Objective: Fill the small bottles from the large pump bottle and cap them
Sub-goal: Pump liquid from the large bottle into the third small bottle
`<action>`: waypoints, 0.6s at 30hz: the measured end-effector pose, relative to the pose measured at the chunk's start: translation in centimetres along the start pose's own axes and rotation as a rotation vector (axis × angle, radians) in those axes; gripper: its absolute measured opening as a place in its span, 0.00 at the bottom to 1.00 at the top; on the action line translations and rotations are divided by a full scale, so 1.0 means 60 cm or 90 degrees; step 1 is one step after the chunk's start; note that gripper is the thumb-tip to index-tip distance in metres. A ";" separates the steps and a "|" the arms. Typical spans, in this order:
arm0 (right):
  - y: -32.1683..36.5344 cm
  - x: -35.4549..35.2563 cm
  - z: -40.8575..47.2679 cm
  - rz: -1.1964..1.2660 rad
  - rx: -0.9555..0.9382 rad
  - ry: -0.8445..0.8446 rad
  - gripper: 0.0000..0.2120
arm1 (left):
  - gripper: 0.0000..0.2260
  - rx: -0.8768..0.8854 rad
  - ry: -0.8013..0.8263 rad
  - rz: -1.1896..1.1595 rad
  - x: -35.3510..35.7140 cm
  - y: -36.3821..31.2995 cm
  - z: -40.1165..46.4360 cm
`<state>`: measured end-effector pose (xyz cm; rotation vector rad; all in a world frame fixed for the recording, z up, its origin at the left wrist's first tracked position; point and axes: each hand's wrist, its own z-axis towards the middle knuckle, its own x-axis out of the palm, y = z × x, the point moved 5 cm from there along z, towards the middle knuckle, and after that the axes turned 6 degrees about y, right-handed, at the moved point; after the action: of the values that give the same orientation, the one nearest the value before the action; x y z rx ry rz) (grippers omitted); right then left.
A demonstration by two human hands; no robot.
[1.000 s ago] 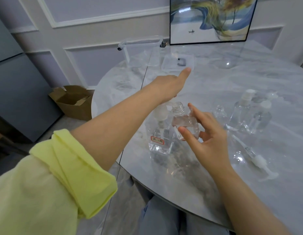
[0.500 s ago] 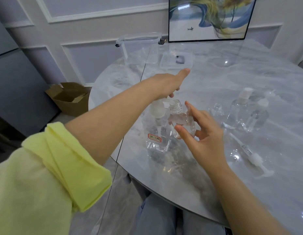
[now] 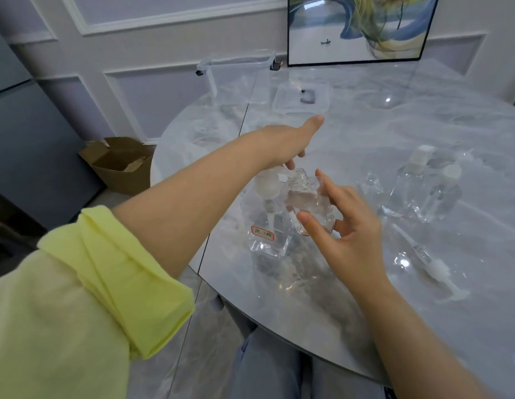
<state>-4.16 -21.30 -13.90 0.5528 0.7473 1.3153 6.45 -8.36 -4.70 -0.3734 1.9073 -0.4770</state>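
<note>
The large clear pump bottle (image 3: 266, 234) with a red-edged label stands near the table's front left edge. My left hand (image 3: 282, 142) rests on top of its white pump head (image 3: 267, 184), fingertips down and one finger stretched forward. My right hand (image 3: 348, 234) holds a small, open-necked clear bottle (image 3: 306, 197) between thumb and fingers, tilted with its mouth at the pump's spout. Some clear liquid sits inside it.
To the right stand an uncapped small bottle (image 3: 373, 187) and two capped ones (image 3: 409, 182) (image 3: 442, 194). A loose white pump cap with a tube (image 3: 434, 266) lies near the front right. A clear container (image 3: 239, 73) and a lid (image 3: 301, 100) sit at the back; a cardboard box (image 3: 120, 162) is on the floor.
Both hands keep nearly the same pose on the pump head and the small bottle. Only the view has shifted slightly.
</note>
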 end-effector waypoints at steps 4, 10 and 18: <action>0.000 -0.002 0.000 0.003 0.004 -0.001 0.29 | 0.36 0.016 -0.030 -0.025 -0.006 -0.002 0.003; 0.001 -0.003 -0.001 -0.001 0.009 0.000 0.28 | 0.36 0.008 -0.022 -0.011 -0.002 0.001 0.004; -0.004 -0.003 -0.002 0.014 0.021 0.006 0.28 | 0.36 -0.002 -0.023 -0.016 -0.004 0.002 0.005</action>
<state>-4.11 -21.51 -14.11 0.5820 0.7741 1.3284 6.83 -8.21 -4.66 -0.4054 1.8710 -0.4818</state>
